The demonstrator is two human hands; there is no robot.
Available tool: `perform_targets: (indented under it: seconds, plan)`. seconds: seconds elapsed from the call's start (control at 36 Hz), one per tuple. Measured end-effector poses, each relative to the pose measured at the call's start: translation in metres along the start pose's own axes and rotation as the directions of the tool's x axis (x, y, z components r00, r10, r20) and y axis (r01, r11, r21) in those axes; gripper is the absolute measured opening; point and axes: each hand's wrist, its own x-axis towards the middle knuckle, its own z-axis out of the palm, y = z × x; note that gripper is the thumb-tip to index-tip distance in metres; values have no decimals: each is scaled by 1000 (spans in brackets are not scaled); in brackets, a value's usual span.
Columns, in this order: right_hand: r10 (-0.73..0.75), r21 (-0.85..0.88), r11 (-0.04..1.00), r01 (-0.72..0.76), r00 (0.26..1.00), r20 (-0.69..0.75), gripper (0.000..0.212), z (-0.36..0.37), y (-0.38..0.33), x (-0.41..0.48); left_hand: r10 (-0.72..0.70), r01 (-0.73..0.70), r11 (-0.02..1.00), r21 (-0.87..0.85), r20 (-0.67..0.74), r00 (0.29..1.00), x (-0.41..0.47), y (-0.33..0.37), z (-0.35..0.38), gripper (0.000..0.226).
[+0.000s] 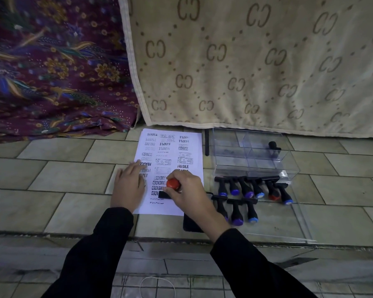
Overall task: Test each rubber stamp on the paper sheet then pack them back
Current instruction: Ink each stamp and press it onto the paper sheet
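Observation:
A white paper sheet lies on the tiled floor, covered with black prints such as SAMPLE, EXPRESS, FRAGILE and AMENDED. My right hand grips a rubber stamp with a red knob, its black base down on the lower part of the sheet. My left hand rests flat on the sheet's left edge, fingers straight. Several more black stamps with blue, purple and red ends lie in two rows right of the sheet. A clear plastic box with compartments stands behind them, one black stamp inside.
A black ink pad lies under my right wrist, partly hidden. The box's clear lid lies flat on the floor at the right. A beige patterned blanket and purple floral cloth hang behind. A white loop of cord lies near me.

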Motion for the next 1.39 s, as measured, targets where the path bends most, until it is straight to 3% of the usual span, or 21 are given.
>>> perform_targets:
  seconds: [1.06,1.19,1.39]
  plan:
    - [-108,-115,988,103,993,-39,26,8,1,-4,-7,6,1000,15,25,1000,0,2,-2,37]
    - [-172,-126,978,167,985,-30,26,12,6,-22,-24,24,1000,13,34,999,1,2,-2,37]
    - [-13,-37,999,11,999,-46,32,6,10,8,-13,13,1000,14,33,999,1,0,-1,37]
